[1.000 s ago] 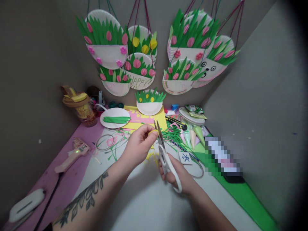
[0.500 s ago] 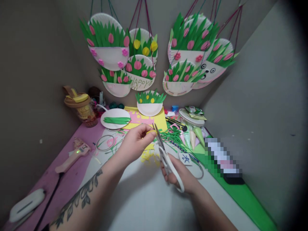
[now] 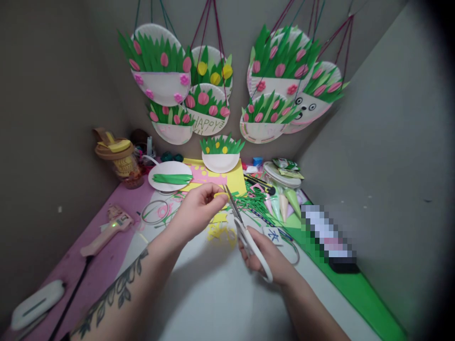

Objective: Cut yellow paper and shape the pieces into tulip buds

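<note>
My left hand pinches a small yellow paper piece above the table, fingers closed on it. My right hand grips white-handled scissors, whose grey blades point up and left and meet the yellow piece at my left fingertips. Yellow paper scraps lie on the white table just below both hands.
A pink glue gun lies at the left on a pink sheet. A paper plate with green strips, yellow and pink sheets, green cuttings, a jar and a plate basket stand behind. Paper-plate flower baskets hang on the wall.
The scissor blades have closed somewhat on the yellow piece. Both hands have dropped slightly lower and the blades tilt further left.
</note>
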Demonstrator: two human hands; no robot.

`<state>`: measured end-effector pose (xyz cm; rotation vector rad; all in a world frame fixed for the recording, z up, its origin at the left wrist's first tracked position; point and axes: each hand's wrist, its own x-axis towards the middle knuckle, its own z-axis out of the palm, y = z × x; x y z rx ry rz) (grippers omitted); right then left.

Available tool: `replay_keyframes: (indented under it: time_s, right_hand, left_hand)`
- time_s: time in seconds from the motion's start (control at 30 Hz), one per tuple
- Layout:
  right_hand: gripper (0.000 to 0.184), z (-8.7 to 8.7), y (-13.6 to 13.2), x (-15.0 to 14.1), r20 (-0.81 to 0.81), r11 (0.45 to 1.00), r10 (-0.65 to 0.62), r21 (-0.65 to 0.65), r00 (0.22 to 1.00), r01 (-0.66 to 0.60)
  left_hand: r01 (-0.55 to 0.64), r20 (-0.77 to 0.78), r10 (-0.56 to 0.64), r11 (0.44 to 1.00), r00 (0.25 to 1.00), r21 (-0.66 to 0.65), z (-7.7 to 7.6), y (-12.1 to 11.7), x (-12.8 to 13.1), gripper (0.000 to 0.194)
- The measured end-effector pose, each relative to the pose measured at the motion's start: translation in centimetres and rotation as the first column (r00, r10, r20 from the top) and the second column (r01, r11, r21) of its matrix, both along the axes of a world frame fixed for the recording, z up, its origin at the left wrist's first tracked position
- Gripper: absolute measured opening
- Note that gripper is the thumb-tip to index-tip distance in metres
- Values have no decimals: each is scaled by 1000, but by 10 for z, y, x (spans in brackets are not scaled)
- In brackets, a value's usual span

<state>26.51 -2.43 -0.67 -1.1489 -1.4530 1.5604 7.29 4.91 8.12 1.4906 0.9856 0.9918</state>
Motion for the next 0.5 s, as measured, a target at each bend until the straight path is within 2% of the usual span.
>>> replay_keyframes:
  time_s: [0.3,0.5]
  right_hand:
    - [37,12,1,1,69,1000,0,16,998,-1]
    - [34,14,3,5,116,999,-2,46,993,-3]
  left_hand:
    - [-17,-21,17,1000,1000,-22,6,0,-3,17]
    - [-5,-61,4,1000,998,-15,7,2,-7,18]
